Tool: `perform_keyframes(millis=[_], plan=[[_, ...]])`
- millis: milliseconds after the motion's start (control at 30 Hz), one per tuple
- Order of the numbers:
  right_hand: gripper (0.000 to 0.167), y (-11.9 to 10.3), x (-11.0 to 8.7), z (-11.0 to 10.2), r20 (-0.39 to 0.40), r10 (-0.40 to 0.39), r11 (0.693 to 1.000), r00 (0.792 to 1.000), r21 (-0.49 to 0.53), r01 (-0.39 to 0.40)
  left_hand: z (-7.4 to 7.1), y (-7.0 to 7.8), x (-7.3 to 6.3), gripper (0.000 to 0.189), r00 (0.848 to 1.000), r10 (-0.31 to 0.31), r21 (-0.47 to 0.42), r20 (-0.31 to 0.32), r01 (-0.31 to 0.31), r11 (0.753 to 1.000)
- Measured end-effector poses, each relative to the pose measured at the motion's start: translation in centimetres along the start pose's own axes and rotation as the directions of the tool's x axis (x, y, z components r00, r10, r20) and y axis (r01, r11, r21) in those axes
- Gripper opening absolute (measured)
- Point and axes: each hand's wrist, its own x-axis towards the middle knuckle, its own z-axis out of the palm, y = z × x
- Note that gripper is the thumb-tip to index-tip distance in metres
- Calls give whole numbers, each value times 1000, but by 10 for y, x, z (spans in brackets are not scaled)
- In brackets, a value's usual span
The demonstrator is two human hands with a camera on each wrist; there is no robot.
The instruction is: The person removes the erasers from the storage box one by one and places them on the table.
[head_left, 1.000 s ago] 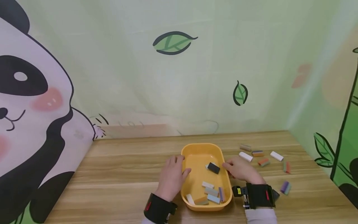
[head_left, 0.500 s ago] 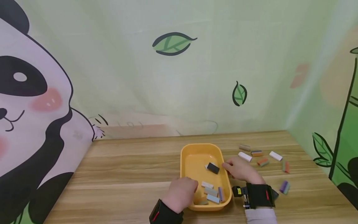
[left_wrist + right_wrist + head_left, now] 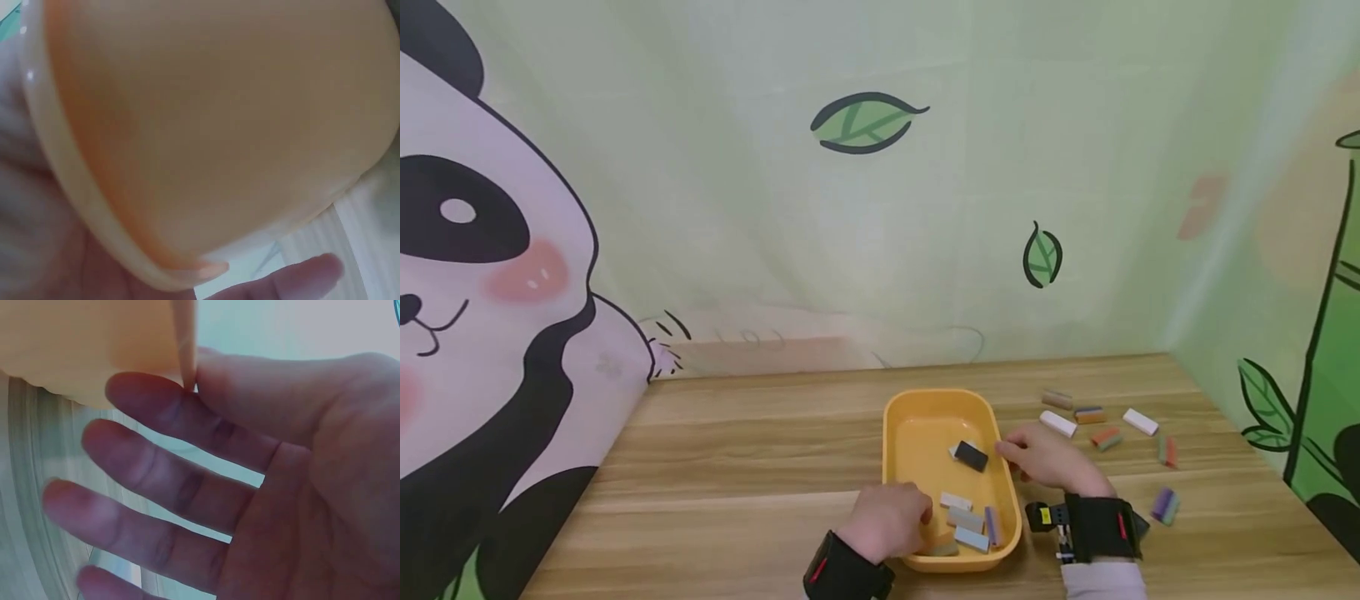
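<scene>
A yellow tray [image 3: 917, 433] stands in front of me with several small eraser-like blocks inside, among them a black block [image 3: 972, 456], a pale blue block [image 3: 972, 539] and a thin purple block [image 3: 992, 525]. My left hand [image 3: 887, 518] reaches over the left rim into the near left corner; its fingertips are hidden. In the left wrist view the palm [image 3: 44, 212] lies against the outer side of the rim. My right hand [image 3: 1052, 458] pinches the right rim between thumb and index finger, its other fingers spread below in the right wrist view.
On the wooden table [image 3: 752, 467], to the right of the tray, lie several more blocks: a white block [image 3: 1058, 423], another white one, an orange and green block [image 3: 1106, 438] and a purple and green block [image 3: 1166, 506]. A dark block [image 3: 1140, 525] is partly behind my right wristband.
My left hand has moved from the tray's left rim toward me and into its near left corner, where it covers a white block. My right hand stays at the right rim.
</scene>
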Motion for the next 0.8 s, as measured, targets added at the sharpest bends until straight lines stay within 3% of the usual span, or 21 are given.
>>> perform_keyframes(millis=[367, 633, 800], plan=[[28, 4, 1, 0, 17, -14, 999, 1000, 30, 13, -2, 2, 4, 17, 996, 18, -13, 82, -17, 1000], [31, 6, 3, 1, 24, -38, 999, 999, 25, 37, -2, 5, 7, 20, 988, 48, 62, 144, -58, 996], [29, 9, 3, 1, 20, -43, 998, 999, 43, 42, 0, 5, 10, 16, 991, 43, 153, 126, -62, 986]])
